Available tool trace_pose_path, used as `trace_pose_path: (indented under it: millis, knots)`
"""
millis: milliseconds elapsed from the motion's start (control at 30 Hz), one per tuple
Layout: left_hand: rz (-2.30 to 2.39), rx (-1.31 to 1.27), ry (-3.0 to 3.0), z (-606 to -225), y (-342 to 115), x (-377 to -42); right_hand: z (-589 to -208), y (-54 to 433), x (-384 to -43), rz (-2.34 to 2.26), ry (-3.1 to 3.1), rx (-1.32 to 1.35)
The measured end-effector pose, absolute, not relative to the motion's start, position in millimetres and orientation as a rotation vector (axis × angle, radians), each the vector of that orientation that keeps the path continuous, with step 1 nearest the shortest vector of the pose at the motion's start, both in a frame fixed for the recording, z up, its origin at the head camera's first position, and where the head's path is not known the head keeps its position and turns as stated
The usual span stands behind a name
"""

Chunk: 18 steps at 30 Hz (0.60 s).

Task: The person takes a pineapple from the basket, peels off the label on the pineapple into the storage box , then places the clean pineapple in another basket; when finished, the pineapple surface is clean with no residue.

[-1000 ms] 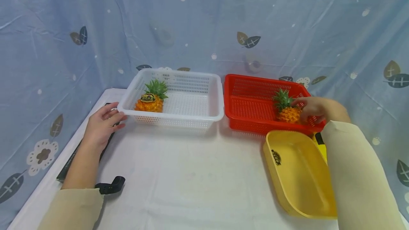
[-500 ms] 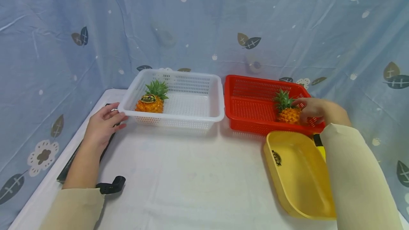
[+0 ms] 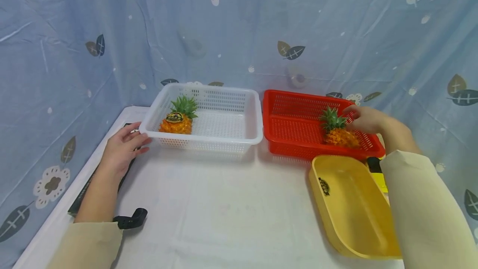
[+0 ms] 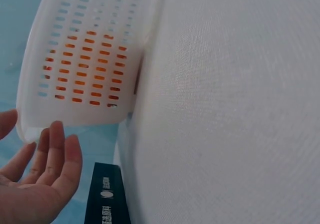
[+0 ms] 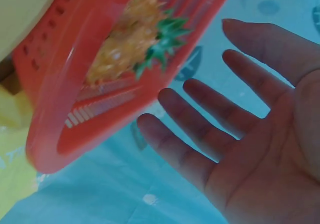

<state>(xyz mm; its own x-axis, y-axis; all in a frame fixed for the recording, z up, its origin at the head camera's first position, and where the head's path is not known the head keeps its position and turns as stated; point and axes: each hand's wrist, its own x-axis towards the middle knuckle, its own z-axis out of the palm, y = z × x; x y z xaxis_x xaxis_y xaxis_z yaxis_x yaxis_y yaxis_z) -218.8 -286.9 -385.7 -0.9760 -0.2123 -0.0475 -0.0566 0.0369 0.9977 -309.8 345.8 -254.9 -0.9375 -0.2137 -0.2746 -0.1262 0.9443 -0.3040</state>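
Observation:
My right hand [image 3: 367,120] hovers over the right end of the red basket [image 3: 295,147] with nothing in its grasp. In the right wrist view its fingers [image 5: 185,146] are spread and nearly straight, apart from the basket. A small pineapple [image 3: 341,138] with green leaves lies inside that basket. At the left corner of the white basket [image 3: 201,137], my left hand [image 3: 121,150] has its relaxed fingertips right at the rim. Another pineapple [image 3: 177,124], with a black and gold label, lies in the white basket's left end.
A yellow tub [image 3: 354,206] stands in front of the red basket. A dark box [image 4: 106,194] lies under my left forearm. Some bright yellow thing [image 3: 379,181] is partly hidden by my right sleeve. A patterned blue curtain [image 3: 231,32] surrounds the table.
My right hand has let go of the pineapple in the red basket and risen slightly up and away from it. My left hand has stayed at the white basket's corner.

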Motion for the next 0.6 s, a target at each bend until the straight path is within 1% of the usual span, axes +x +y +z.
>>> trace_pose_path:
  millis: [333,600]
  knots:
    - [-2.122,0.237,-2.129,-388.3,-288.0,-216.5,-250.8,302.2,-299.5,-0.585,2.875,-0.353]
    - [-2.099,0.241,-2.147,-387.1,-286.4,-216.2,-256.8,266.4,-296.7,-0.918,2.78,-0.392]
